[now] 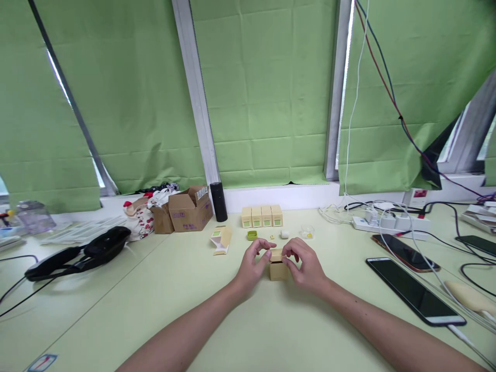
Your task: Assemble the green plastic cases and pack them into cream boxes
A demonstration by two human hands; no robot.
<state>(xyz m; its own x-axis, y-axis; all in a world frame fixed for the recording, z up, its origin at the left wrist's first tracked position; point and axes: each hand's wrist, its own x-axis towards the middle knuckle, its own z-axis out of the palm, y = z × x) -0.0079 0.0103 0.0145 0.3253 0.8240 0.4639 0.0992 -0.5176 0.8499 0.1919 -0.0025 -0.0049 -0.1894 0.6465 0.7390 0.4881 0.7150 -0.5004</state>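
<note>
A small tan cardboard box point(278, 272) stands upright on the table in front of me, its top flap point(276, 254) raised at the opening. From the left, my left hand point(253, 263) grips the box near its upper edge, thumb against it and fingers curled above. My right hand point(305, 262) pinches the right side of the flap between thumb and fingers. Just beyond lie a small green tray point(252, 235), a tiny yellow piece point(272, 237), a white rounded case point(284, 234) and a clear plastic piece point(307, 232). The box's inside is hidden.
Several small tan boxes point(262, 216) stand in a row at the back, with an opened carton sleeve point(221, 241) left of them. A brown cardboard box point(190, 209) and black cylinder point(219, 202) stand behind. Phones point(416, 290), cables and a power strip point(391, 224) lie right; a black headset point(104, 245) left.
</note>
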